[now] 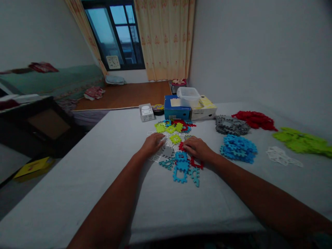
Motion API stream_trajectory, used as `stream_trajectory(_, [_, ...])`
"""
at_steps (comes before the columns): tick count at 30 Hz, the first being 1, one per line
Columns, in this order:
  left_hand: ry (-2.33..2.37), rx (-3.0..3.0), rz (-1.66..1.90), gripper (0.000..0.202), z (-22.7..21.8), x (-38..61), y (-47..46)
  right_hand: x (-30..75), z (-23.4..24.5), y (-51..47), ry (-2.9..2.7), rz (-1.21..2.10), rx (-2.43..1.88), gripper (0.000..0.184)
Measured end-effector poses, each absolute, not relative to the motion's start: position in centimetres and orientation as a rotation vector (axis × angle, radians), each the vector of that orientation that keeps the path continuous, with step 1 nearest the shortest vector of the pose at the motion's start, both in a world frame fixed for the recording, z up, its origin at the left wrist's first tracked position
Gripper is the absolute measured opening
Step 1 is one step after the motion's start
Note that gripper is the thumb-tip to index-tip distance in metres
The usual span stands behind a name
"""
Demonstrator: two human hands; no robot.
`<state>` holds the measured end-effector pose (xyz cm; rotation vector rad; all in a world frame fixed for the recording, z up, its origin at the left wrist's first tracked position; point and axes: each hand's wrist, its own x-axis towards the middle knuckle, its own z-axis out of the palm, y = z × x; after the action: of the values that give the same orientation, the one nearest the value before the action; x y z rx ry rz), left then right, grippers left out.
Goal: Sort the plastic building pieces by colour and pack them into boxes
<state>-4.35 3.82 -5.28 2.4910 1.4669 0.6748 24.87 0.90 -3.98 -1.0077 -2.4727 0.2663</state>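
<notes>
A flat assembly of interlocking plastic pieces (178, 162) in blue, red, green, white and grey lies on the grey sheet of the bed (103, 166). My left hand (153, 143) rests palm down on the white and grey pieces at its left side, fingers curled a little. My right hand (197, 148) lies on the red and blue pieces at its right side, fingertips pressed on a red piece. Whether either hand pinches a piece is hidden under the fingers.
Sorted heaps lie to the right: blue (238, 148), grey (231, 125), red (255, 119), green (302, 141), white (282, 156). Behind the assembly stand a blue box (176, 109), a clear tub (188, 96), a yellow-white box (206, 109) and a small white box (146, 112).
</notes>
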Motion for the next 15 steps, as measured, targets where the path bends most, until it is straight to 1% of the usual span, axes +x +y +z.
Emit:
stream_trajectory(2, [1.497,2.535,0.632,0.049,-5.4,-3.4,3.5,24.8,-4.0,0.8,-2.441,0.264,-1.013,0.026])
stream_trajectory(4, [1.507,2.544,0.577,0.053,-5.4,-2.7,3.2,24.6,-4.0,0.8,-2.441,0.252,-1.006,0.026])
stream_trajectory(9, [1.411,2.577,0.510,0.044,-4.7,-1.9,2.8,24.1,-4.2,0.9,-2.489,0.212,-0.986,0.026])
stream_trajectory(11, [1.409,2.580,0.458,0.045,-4.5,-1.7,2.7,24.1,-4.1,0.8,-2.477,0.190,-0.998,0.026])
stream_trajectory(15, [1.519,2.563,0.377,0.065,-4.5,-0.6,1.9,23.9,-3.8,0.6,-2.430,0.170,-1.038,0.024])
